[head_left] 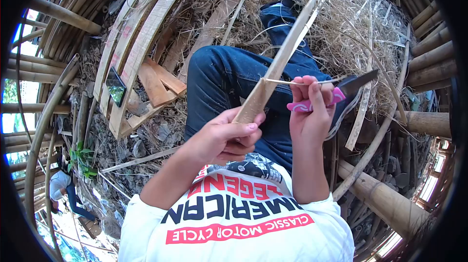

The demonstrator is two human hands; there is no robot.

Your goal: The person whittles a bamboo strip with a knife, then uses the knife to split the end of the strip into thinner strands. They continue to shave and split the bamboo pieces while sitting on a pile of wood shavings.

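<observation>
My left hand (pixel 234 135) is wrapped round the lower end of a long, flat bamboo strip (pixel 275 69), which slants up and away to the right over my legs. In my right hand (pixel 314 103) is a knife with a pink and white handle (pixel 301 106); its dark blade (pixel 358 82) points up to the right. The fingers of that hand also pinch a thin pale sliver (pixel 282 82), which runs from the edge of the strip. The two hands are apart.
Wooden planks (pixel 153 32) lie at the upper left, with a phone (pixel 116 86) on them. Curly shavings (pixel 346 28) cover the ground ahead. Thick bamboo poles (pixel 385 198) lie at the right. Another person (pixel 61 186) is at the far lower left.
</observation>
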